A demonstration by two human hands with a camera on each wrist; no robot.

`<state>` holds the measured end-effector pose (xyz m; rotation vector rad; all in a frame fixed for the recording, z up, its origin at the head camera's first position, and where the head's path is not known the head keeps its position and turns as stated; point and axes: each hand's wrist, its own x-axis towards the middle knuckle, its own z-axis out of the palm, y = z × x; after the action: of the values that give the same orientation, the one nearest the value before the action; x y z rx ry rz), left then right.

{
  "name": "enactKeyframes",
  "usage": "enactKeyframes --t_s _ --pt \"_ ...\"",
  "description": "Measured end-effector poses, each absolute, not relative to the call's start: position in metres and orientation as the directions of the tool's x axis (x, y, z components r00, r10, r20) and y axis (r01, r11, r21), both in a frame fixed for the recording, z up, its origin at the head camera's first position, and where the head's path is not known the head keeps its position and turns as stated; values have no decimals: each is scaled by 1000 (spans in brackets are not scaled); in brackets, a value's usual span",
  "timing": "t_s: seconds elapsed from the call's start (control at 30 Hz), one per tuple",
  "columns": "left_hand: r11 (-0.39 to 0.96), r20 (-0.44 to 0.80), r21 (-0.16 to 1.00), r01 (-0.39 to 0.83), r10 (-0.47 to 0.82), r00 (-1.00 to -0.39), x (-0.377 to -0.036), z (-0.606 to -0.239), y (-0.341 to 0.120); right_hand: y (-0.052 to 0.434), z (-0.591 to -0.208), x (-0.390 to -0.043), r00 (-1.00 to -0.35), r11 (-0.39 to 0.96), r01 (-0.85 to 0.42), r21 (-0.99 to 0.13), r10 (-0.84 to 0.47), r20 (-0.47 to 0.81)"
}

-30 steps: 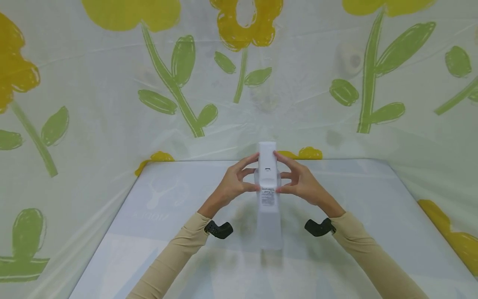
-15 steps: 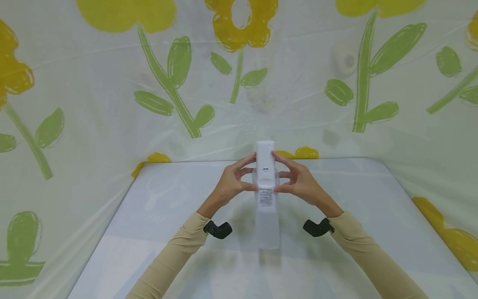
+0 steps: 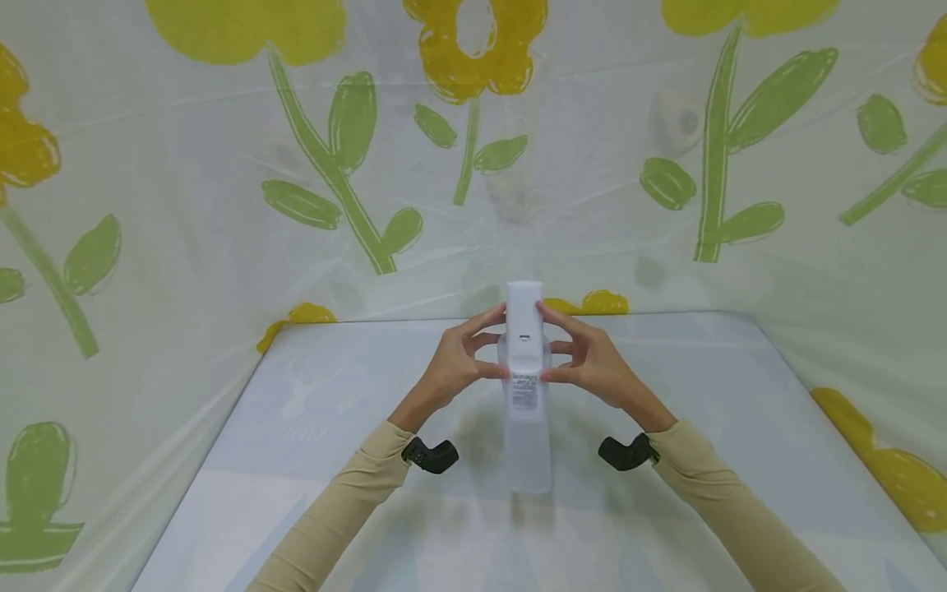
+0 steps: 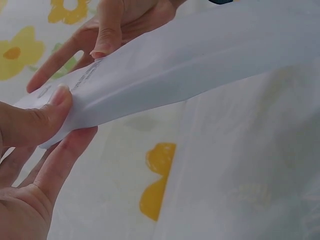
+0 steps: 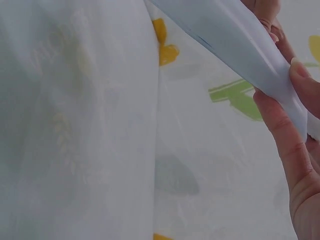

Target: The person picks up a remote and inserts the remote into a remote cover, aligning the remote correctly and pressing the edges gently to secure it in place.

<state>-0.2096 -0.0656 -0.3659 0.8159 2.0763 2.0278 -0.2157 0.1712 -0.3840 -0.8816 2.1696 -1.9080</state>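
A long white device [image 3: 528,444], with a printed label and a small port on the side facing me, is held between both hands in the middle of the head view. My left hand [image 3: 455,366] pinches its left edge with thumb and fingers. On the opposite edge, my right hand [image 3: 599,362] has a matching pinch. Behind the device, a rounded translucent part shows at both sides; most of it is hidden. The left wrist view has the device's smooth side [image 4: 165,65] slanting across, with the left thumb [image 4: 60,102] on it. In the right wrist view the device [image 5: 235,45] tapers toward the right fingers.
A pale glossy table [image 3: 296,477] lies under the arms. Its far edge meets a white curtain [image 3: 577,189] printed with yellow flowers and green leaves. Black curved wrist mounts [image 3: 432,456] stick inward from both beige sleeves [image 3: 333,510].
The whole head view has shifted slightly left. Both hands keep the same grip on the white device, with hardly any movement of their own.
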Motion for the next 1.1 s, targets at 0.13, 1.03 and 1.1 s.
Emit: enactKeyframes --t_s 0.13,1.03,1.1 --pt "-47 272 958 282 453 -849 -210 -367 -67 171 -385 -216 -823 28 -336 -942 -495 278" --pt "-55 296 952 301 419 -859 -225 -396 -74 163 -390 -218 -823 19 -331 -943 -495 279" --pt "-55 301 950 306 412 -860 -226 -397 -74 163 -391 -219 -826 25 -333 -942 -490 279"
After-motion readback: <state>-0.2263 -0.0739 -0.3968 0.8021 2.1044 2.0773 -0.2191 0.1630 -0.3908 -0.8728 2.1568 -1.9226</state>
